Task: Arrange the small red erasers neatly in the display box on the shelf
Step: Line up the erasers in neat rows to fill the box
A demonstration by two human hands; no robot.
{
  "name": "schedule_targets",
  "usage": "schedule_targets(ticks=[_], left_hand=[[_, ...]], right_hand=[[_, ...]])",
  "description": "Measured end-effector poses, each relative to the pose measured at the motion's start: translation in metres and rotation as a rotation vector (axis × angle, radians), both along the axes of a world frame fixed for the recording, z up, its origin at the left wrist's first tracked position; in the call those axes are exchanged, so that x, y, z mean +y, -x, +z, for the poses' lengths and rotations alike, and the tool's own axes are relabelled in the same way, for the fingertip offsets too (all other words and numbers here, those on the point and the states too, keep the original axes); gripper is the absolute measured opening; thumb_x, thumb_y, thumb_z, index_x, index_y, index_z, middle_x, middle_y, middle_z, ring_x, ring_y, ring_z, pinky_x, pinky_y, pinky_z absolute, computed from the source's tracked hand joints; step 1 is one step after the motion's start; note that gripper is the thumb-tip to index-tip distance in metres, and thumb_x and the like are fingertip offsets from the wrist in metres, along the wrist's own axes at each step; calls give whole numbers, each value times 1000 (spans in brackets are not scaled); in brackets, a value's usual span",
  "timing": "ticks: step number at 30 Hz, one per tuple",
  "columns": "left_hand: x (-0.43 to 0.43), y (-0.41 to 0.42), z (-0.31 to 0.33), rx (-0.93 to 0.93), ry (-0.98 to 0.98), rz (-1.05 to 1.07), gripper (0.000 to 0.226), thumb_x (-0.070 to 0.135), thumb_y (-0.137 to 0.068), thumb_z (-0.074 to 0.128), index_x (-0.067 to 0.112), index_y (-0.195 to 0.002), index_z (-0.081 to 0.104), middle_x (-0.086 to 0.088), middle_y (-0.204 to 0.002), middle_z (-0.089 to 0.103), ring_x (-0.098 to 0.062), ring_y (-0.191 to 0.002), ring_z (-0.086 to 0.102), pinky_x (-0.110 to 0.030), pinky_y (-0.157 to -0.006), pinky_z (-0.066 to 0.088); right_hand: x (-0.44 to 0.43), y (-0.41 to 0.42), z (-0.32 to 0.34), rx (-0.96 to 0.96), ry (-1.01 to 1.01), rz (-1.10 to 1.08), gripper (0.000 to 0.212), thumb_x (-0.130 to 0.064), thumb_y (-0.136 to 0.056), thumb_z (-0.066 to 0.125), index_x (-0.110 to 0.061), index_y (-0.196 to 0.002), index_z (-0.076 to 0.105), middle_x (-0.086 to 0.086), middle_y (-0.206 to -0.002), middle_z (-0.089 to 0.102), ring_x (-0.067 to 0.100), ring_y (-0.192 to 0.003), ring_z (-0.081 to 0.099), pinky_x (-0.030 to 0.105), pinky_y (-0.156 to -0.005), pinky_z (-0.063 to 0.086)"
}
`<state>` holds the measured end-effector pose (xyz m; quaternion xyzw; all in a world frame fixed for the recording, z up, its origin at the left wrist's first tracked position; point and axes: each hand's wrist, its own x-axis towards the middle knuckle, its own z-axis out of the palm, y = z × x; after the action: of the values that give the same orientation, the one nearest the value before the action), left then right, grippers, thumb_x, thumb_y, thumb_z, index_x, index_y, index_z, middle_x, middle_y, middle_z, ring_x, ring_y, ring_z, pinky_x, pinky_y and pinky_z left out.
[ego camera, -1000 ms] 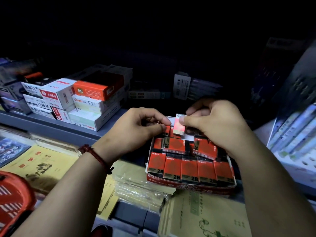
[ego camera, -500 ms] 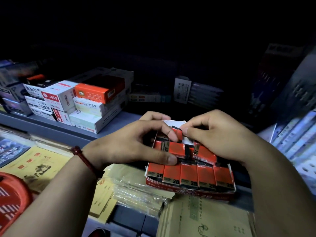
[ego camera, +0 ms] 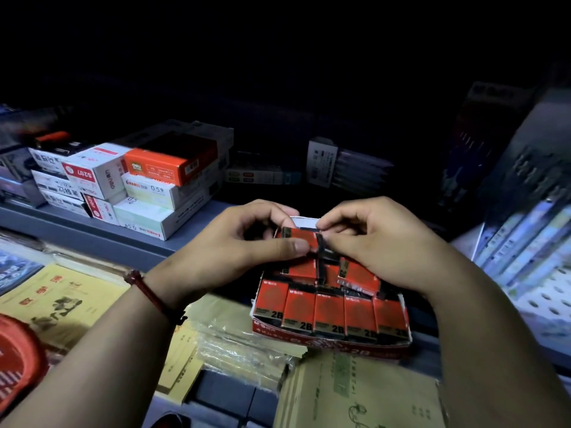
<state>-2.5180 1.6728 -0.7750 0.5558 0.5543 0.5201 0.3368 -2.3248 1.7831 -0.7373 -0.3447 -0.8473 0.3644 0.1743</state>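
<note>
Red eraser (ego camera: 298, 235), pinched between our left hand (ego camera: 247, 245) and right hand (ego camera: 383, 245) at the back of the box (ego camera: 324, 343), may dislodge loose neighbours (ego camera: 358, 273) if forced.

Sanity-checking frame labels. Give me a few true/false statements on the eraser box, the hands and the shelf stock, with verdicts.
1. The front row of erasers in the display box holds five, side by side. True.
2. The left hand and the right hand are both at the back of the box. True.
3. The left hand holds nothing. False: it pinches a red eraser.
4. The red cord bracelet is on the right wrist. False: it is on the left wrist.
5. The orange box lies inside the display box. False: it tops a stack of boxes off to the left.
</note>
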Motion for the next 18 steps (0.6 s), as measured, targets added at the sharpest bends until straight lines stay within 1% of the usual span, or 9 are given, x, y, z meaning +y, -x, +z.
schedule_targets(ticks=[2, 4, 8, 9, 11, 12, 13, 16, 18], left_hand=[[1, 1, 0, -49, -16, 21, 45, 35, -73, 89, 0, -93, 70, -5, -126, 68, -36, -104, 63, -34, -93, 53], [1, -1, 1, -88, -19, 32, 43, 31, -75, 79, -6, -95, 68, -8, -123, 69, -20, -103, 64, -21, -85, 51], [3, -6, 2, -126, -44, 77, 42, 32, -77, 73, -2, -101, 70, -12, -113, 75, -18, -91, 68, -21, -76, 54], [3, -6, 2, -132, -47, 92, 39, 32, -79, 77, 0, -102, 71, -18, -110, 75, -24, -90, 71, -25, -77, 58], [4, -6, 0, -111, -59, 110, 38, 36, -79, 86, 8, -101, 73, -30, -105, 72, -47, -94, 71, -50, -88, 60], [4, -6, -1, -96, -71, 114, 39, 39, -75, 87, 12, -100, 74, -34, -100, 70, -55, -93, 68, -61, -88, 57], [5, -6, -2, -90, -86, 123, 41, 42, -72, 87, 15, -100, 74, -32, -92, 71, -57, -87, 67, -64, -83, 57], [5, -8, -1, -51, -131, 162, 39, 33, -73, 89, 15, -102, 71, 2, -64, 69, -31, -58, 60, -32, -57, 54], [4, -11, -1, 3, -133, 147, 37, 25, -73, 86, 13, -103, 68, 12, -58, 63, -17, -53, 52, -23, -49, 45]], right_hand=[[1, 2, -3, 18, 3, 0, 14, -16, -89, 72, -28, -95, 76, 1, -88, 76, 26, -85, 72, 50, -81, 61], [1, 4, -4, 22, -4, 10, 18, -15, -86, 76, -30, -95, 76, -2, -86, 74, 19, -76, 70, 43, -80, 62], [-3, 4, -3, -29, -61, 30, 7, -26, -90, 75, -32, -91, 77, -10, -83, 72, 4, -72, 64, 34, -76, 56], [-4, 4, -2, -35, -89, 27, 8, -27, -93, 71, -32, -91, 77, -11, -86, 73, 5, -77, 67, 35, -79, 58], [-5, 6, -2, 37, -124, -10, 16, -28, -99, 62, -31, -94, 77, -12, -87, 75, 6, -82, 69, 37, -82, 58], [-6, 7, -1, 120, -104, -45, 19, -28, -101, 59, -30, -96, 77, -11, -85, 75, 5, -80, 70, 34, -80, 58], [-7, 8, 1, 199, -68, -75, 20, -29, -102, 58, -29, -97, 77, -9, -82, 75, 6, -77, 70, 31, -77, 58], [-12, 9, 4, 273, -6, -73, 9, -30, -97, 66, -28, -98, 75, -3, -82, 75, 12, -76, 73, 33, -75, 62], [-13, 10, 4, 266, 15, -58, 11, -23, -91, 74, -27, -102, 74, -2, -86, 76, 17, -80, 73, 36, -78, 62]])
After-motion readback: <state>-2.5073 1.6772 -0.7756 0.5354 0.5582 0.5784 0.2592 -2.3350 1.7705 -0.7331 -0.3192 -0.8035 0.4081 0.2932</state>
